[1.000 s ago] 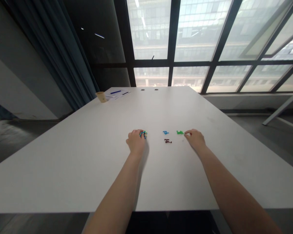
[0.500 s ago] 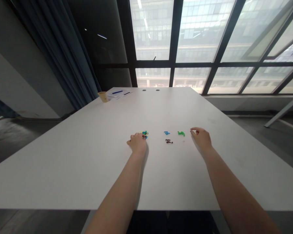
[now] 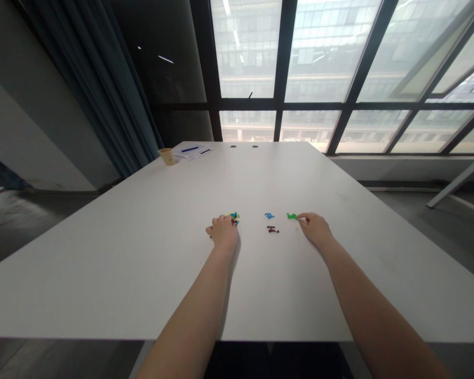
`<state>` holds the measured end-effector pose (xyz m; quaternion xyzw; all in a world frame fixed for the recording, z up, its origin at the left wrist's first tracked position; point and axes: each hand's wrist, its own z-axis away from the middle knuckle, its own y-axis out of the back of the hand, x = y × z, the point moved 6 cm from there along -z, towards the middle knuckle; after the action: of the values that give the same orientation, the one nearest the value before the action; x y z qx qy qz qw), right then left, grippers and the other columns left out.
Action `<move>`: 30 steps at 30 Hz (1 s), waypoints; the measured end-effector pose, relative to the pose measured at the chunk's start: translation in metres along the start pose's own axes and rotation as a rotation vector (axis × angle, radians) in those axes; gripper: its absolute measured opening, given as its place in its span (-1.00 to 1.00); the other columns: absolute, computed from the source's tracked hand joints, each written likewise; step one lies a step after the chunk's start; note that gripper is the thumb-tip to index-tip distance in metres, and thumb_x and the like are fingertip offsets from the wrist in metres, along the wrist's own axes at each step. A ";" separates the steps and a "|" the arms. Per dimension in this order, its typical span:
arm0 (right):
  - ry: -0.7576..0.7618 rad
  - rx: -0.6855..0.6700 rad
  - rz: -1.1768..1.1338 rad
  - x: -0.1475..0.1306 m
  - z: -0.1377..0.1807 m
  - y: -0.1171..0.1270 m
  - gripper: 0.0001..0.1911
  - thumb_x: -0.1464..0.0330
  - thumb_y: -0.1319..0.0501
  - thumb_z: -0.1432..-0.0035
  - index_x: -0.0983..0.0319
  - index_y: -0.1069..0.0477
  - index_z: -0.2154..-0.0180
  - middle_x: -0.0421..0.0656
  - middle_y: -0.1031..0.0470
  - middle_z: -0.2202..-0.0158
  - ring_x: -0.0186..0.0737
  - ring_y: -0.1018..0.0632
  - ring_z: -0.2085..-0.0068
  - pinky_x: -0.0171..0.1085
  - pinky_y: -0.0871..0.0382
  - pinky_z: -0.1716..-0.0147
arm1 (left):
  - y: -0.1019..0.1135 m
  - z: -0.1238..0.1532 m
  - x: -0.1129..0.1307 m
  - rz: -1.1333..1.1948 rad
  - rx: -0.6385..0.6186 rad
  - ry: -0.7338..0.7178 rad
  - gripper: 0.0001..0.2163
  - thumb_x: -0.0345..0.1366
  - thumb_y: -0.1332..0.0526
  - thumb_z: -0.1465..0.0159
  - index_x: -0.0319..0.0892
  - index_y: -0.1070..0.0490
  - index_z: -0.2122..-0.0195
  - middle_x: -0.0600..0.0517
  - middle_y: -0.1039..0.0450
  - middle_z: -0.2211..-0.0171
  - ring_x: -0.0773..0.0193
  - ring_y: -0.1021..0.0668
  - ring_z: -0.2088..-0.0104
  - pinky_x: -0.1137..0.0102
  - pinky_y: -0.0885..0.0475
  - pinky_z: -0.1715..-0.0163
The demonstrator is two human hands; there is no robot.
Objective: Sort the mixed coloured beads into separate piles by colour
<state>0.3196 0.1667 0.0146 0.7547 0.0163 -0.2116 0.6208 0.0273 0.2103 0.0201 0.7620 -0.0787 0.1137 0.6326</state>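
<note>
My left hand point(image 3: 223, 232) rests palm down on the white table point(image 3: 142, 273), its fingertips at the edge of a mixed heap of tiny coloured pieces point(image 3: 233, 216). The hand hides part of the heap. To the right lie a small blue group point(image 3: 269, 216) and a dark brown group point(image 3: 272, 229). My right hand point(image 3: 315, 229) reaches left, with its fingertips against a green group of tiny pieces point(image 3: 292, 216). Whether either hand grips a piece is too small to tell.
A paper cup point(image 3: 166, 156) and papers point(image 3: 191, 152) with a blue pen point(image 3: 189, 149) lie at the table's far left end. The near table edge runs beneath my forearms. A dark curtain point(image 3: 102, 89) hangs left, and large windows point(image 3: 324, 52) stand behind.
My right hand has moved left, from just beyond the green pieces to touching them. My left hand stays at the heap with little shift.
</note>
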 end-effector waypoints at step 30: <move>0.127 0.068 0.032 -0.009 0.000 0.001 -0.78 0.30 -0.09 -0.10 0.11 -0.49 0.28 -0.20 -0.40 0.37 -0.30 -0.40 0.32 -0.33 -0.09 0.39 | 0.006 0.002 0.008 0.080 0.042 -0.033 -0.80 -0.31 0.04 -0.24 -0.08 -0.37 0.28 -0.03 -0.45 0.22 0.13 -0.36 0.12 0.26 -0.14 0.27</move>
<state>0.3112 0.1689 0.0186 0.7874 0.0362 -0.1539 0.5959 0.0339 0.2075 0.0282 0.7731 -0.1169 0.1278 0.6101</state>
